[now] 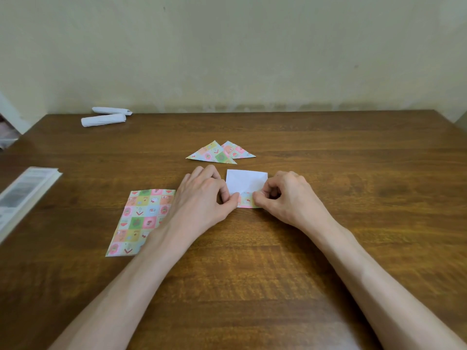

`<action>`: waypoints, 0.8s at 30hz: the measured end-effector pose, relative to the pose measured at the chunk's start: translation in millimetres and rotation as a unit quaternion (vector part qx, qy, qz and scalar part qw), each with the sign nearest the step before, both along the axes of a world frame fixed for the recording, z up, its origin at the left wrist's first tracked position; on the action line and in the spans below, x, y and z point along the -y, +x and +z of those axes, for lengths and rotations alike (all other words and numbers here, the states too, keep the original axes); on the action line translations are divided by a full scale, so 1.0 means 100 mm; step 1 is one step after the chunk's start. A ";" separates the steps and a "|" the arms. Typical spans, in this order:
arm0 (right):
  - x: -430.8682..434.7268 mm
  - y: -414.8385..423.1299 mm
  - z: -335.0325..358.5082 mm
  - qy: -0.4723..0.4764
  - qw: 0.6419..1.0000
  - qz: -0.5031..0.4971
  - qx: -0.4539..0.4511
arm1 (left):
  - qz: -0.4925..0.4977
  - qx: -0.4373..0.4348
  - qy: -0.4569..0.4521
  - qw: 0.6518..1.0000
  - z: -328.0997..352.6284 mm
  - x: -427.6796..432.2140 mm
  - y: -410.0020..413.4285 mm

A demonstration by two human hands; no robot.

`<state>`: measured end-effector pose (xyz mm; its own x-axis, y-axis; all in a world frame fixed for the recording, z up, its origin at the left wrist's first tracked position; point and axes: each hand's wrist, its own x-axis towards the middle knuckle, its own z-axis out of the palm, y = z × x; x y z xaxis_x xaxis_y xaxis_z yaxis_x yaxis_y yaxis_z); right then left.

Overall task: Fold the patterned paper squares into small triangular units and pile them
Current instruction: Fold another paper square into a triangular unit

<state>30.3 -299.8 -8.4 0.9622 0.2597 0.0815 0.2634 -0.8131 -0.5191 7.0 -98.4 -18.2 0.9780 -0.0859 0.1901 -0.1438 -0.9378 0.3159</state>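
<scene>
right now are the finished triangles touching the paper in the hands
No, the two triangles lie beyond the paper, with a strip of bare table between them.

Stretched both bare forearms forward, converging. Pinched the near edge of the paper square [246, 181] with the curled left hand [202, 195], knuckles up. Pinched it likewise with the curled right hand [286, 195], thumb against forefinger.

Folded triangles [220, 153] lie just beyond the hands [246, 195].

Small paper square [246, 181] white side up on the surface [328, 223], near edge folded over into a patterned strip. Just behind it, two patterned triangular units [214, 154], overlapping, flat. To the left, larger patterned sheet [141, 218], pattern up.
</scene>
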 end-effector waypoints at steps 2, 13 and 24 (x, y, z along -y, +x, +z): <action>0.00 0.00 -0.01 0.000 1.000 0.000 0.005 | 0.003 0.001 0.002 1.000 0.00 -0.01 0.00; -0.01 0.01 -0.04 0.003 1.000 -0.001 0.024 | 0.005 -0.031 -0.088 0.996 -0.02 -0.04 0.01; 0.01 0.03 -0.07 -0.003 1.000 0.001 0.028 | 0.007 -0.082 -0.125 0.989 0.05 -0.09 0.00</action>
